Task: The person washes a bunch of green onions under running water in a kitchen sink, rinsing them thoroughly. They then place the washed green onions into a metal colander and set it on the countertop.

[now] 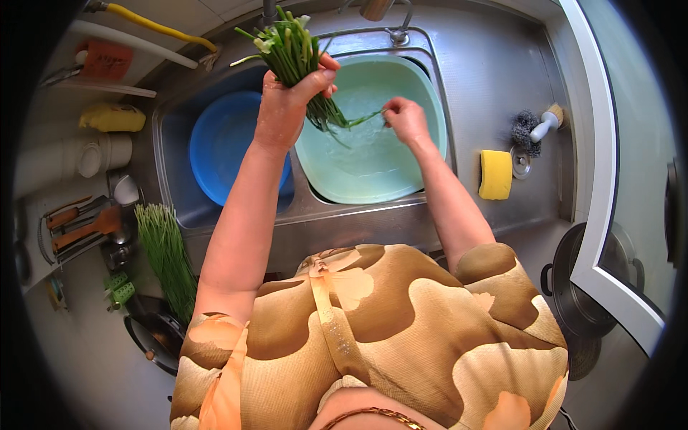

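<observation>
My left hand [295, 94] is closed around a bunch of green chives [293, 48], held up over the sinks with the stem ends pointing away from me. The leaf tips hang down over a pale green plastic basin [371, 191] that contains water. Between the fingertips of my right hand [406, 119] are a few thin chive leaves [368, 117], stretched out sideways from the bunch above the water. A blue plastic basin [236, 150] sits in the left sink bowl, partly hidden by my left forearm.
More chives [166, 258] lie at the left. On the steel drainboard at right are a yellow sponge [495, 174], a steel-wool scrubber [524, 129], a brush [547, 124] and a sink strainer [521, 162]. A faucet [399, 35] stands behind. An open window frame [602, 177] juts in at right.
</observation>
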`<state>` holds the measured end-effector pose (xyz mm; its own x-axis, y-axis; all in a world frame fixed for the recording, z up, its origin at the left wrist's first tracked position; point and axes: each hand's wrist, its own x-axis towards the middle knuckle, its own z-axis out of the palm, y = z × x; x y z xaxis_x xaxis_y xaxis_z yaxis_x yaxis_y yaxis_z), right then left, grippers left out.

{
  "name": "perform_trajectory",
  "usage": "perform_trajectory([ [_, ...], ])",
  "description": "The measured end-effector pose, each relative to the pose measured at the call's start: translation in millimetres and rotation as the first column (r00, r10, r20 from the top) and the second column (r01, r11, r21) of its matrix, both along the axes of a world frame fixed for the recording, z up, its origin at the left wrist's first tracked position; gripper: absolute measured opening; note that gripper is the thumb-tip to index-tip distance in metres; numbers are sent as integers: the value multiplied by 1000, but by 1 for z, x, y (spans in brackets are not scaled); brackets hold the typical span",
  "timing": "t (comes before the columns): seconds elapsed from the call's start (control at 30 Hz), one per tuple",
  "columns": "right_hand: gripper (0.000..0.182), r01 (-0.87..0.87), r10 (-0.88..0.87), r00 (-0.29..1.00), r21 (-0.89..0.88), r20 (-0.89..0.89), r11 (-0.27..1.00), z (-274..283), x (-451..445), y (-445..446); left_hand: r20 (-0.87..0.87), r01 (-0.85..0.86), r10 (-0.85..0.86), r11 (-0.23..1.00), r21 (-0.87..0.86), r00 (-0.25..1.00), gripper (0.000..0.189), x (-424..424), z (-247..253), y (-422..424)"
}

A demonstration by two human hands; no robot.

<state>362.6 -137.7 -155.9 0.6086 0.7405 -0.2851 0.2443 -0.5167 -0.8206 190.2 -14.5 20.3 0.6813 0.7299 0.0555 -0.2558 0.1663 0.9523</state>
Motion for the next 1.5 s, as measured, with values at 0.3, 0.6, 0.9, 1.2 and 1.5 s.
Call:
perform_trajectory([
  [0.3,10,-215,370,753,-327,544,920,-3,11,-29,282,-156,149,988,1,948,12,-9,37,19],
  [0.6,13,175,-79,901,191,-426,966,58,17,-20,246,-160,159,987,-17,956,13,-4,37,11],
  [0.9,13,140,212,832,564,-512,814,165,-5,-13,-72,-21,18,999,-36,997,20,18,-6,-27],
  [1.2,10,170,229,870,702,-436,691,164,-37,-6,1,39,-39,992,-117,999,17,20,-12,-39],
  [1.5,9,312,207,796,678,-569,666,157,-50,3,37,-22,30,981,-194,999,18,13,-16,-44],
])
